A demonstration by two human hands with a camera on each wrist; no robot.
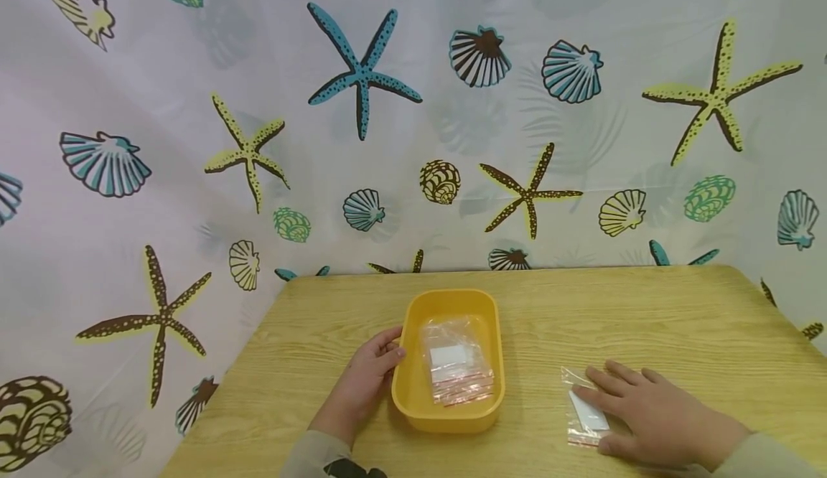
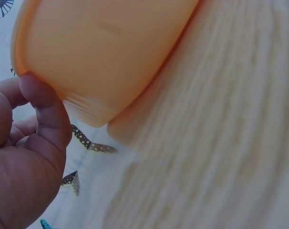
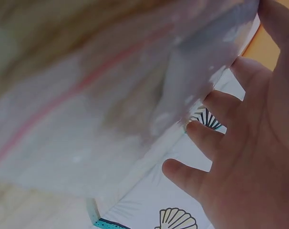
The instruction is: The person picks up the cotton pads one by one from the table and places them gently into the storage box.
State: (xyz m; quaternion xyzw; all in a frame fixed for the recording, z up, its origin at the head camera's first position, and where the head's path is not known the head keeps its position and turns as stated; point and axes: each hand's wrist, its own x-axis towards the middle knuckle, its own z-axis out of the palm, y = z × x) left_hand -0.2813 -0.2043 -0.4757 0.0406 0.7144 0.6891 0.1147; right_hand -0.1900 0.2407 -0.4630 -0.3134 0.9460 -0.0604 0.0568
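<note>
Yellow rim pinched between thumb and fingers, the left hand (image 1: 368,370) holds the tub (image 1: 446,424) at its left side, nearer the tabletop's (image 1: 633,313) left edge than its right. A light pinch should do to steady it; a hard pull on one side could tilt it. Inside, clear bags (image 1: 455,331) lie overlapped, their red seals (image 1: 461,392) toward the near side, a white slip (image 1: 448,355) showing through.

To the right of the tub and apart from it, one loose bag (image 1: 584,441) lies on the tabletop, its seal also at the near end, with a white card (image 1: 589,412) inside. Over its right part is the right hand (image 1: 665,420), fingers spread and nearly straight, thumb by the bag's near right corner; whether it pinches any film, I cannot tell. Thin film tends to cling to wood, so picking it up would seem to call for a fingertip under an edge.

Only the head view shows what the tub holds; the left wrist view gives its outer wall and the fingers curled at its edge. The right wrist view shows the spread fingers' palm side, hidden from above, though blur leaves their contact unclear.
</note>
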